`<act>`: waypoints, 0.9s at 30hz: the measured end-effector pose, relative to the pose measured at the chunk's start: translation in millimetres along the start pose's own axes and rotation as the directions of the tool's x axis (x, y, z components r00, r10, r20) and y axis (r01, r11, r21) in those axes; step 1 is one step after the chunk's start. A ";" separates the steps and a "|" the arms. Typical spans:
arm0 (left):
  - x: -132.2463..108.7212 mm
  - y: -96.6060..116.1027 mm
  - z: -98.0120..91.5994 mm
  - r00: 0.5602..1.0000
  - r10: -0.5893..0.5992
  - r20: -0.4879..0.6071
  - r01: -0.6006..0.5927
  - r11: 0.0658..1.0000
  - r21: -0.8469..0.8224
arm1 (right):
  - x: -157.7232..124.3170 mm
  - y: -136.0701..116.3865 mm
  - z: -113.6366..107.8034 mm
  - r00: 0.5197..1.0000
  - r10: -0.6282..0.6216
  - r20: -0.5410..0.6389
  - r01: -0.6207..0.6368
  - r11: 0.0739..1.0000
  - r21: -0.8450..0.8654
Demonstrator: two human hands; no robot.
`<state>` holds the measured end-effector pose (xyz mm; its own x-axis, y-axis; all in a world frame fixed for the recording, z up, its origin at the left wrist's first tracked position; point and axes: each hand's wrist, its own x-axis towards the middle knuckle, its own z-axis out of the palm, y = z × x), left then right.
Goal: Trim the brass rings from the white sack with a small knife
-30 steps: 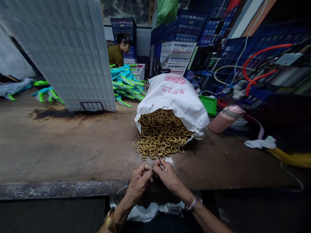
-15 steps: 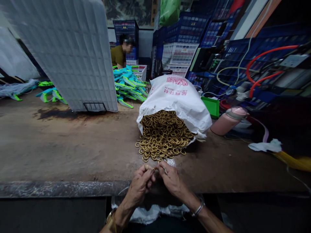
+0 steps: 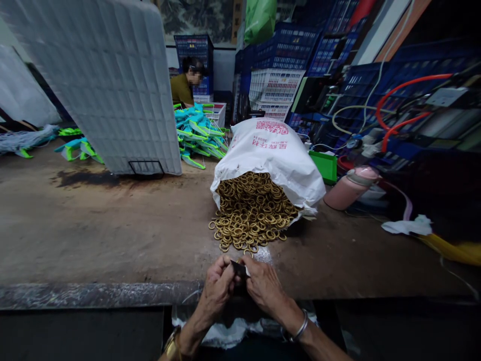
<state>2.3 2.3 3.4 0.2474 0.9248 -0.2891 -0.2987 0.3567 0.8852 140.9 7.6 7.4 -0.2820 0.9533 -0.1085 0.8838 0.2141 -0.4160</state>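
My left hand (image 3: 218,281) and my right hand (image 3: 264,282) meet just over the near table edge, fingers closed in pinches. In my right hand is a small dark flat blade (image 3: 238,269), its tip reaching the fingertips of my left hand. A sliver of gold shows between the two hands, apparently a ring pinched by my left hand; the fingers cover most of it. Right beyond my hands lies a spilled heap of gold-coloured rings (image 3: 251,225). It pours from the open mouth of a white woven sack (image 3: 270,150) with red printing, lying on its side.
The brown table (image 3: 112,235) carries a tall pale ribbed panel (image 3: 124,90) at left and turquoise-and-green plastic pieces (image 3: 197,130) behind. A pink bottle (image 3: 349,188) and green tray (image 3: 323,167) stand right of the sack. Behind are stacked crates (image 3: 276,85) and a person (image 3: 183,89).
The dark blade between my hands has turned so its flat side now shows. My hands stay close together, and the view has shifted slightly.
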 end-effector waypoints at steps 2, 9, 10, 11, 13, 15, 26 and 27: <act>-0.3 0.0 -0.3 1.000 0.006 -0.016 -0.005 1.000 0.016 | 0.2 -3.8 -3.5 1.000 0.030 0.004 -0.030 0.999 -0.021; -0.9 -2.6 -2.5 0.998 0.059 -0.014 -0.058 0.996 0.071 | 1.7 -6.3 -5.2 0.999 0.011 0.037 -0.011 1.000 -0.011; -2.1 -2.4 -2.8 0.998 0.061 -0.012 -0.060 0.995 0.075 | 2.4 -3.5 -3.1 0.999 -0.008 0.047 0.009 1.000 -0.009; -4.0 -1.6 -3.1 0.998 0.059 -0.009 -0.058 0.995 0.082 | 3.1 0.0 -1.0 0.998 -0.023 0.060 0.024 1.000 -0.013; -9.8 1.8 -3.0 0.999 0.051 0.015 -0.052 0.993 0.106 | 4.6 8.6 1.2 0.998 -0.004 0.069 0.008 0.999 -0.047; -16.3 6.7 -2.1 0.997 0.024 0.070 -0.031 0.994 0.108 | 6.6 18.0 0.2 0.997 0.070 0.029 -0.067 0.994 -0.086; -8.4 4.8 -14.1 0.957 -0.288 -0.031 0.280 0.947 -0.157 | 16.5 16.8 0.6 0.927 0.329 -0.179 -0.331 0.943 0.023; -4.0 1.2 -20.1 0.934 -0.354 -0.054 0.343 0.928 -0.143 | 17.0 15.8 2.9 0.931 0.316 -0.181 -0.321 0.947 0.003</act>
<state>-17.6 1.7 -1.7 0.2872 0.7446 -0.6026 -0.3237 0.6676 0.6705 149.0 26.6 -3.6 0.0848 0.9940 -0.0690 0.9263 -0.1042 -0.3620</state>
